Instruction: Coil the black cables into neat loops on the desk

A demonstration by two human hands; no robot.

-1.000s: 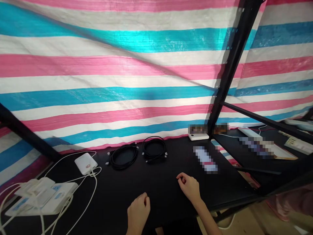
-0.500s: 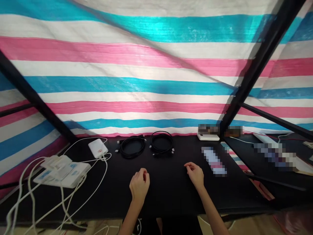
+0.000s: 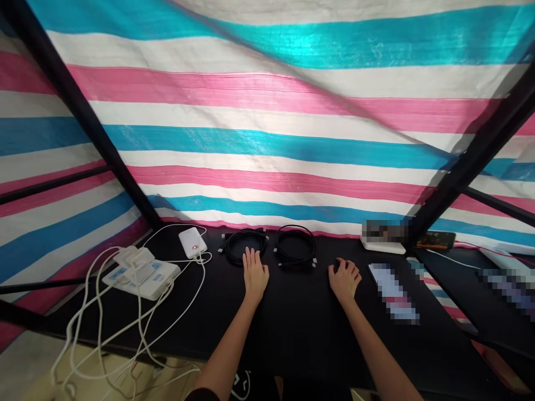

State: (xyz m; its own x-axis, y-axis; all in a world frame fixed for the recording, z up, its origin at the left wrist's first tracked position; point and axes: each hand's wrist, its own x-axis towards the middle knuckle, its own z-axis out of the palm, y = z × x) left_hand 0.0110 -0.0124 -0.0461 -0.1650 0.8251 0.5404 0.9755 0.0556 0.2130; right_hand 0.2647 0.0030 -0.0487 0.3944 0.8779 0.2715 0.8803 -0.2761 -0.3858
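Observation:
Two coiled black cables lie near the back of the black table [image 3: 292, 323]. My left hand [image 3: 256, 278] is stretched out flat, its fingertips at the front edge of the left cable coil [image 3: 229, 257]; whether they touch it I cannot tell. To its right is the other cable coil [image 3: 313, 236], with light-coloured plug ends. My right hand [image 3: 345, 281] rests over the tabletop with fingers spread and slightly bent. It holds nothing visible and lies between the right coil and a phone [image 3: 393, 292] with a blurred screen.
White power strips [image 3: 152, 281] with tangled white cords [image 3: 100, 312] lie at the left. Behind them is a white power bank [image 3: 192, 243]. A white box [image 3: 382, 245] stands at the back right. Black frame posts [image 3: 96, 133] and a striped sheet [image 3: 271, 145] enclose the table.
Both hands have moved forward and their curled fingers have opened out. My left hand has come up to the left coil. The view has turned left, so everything appears farther right.

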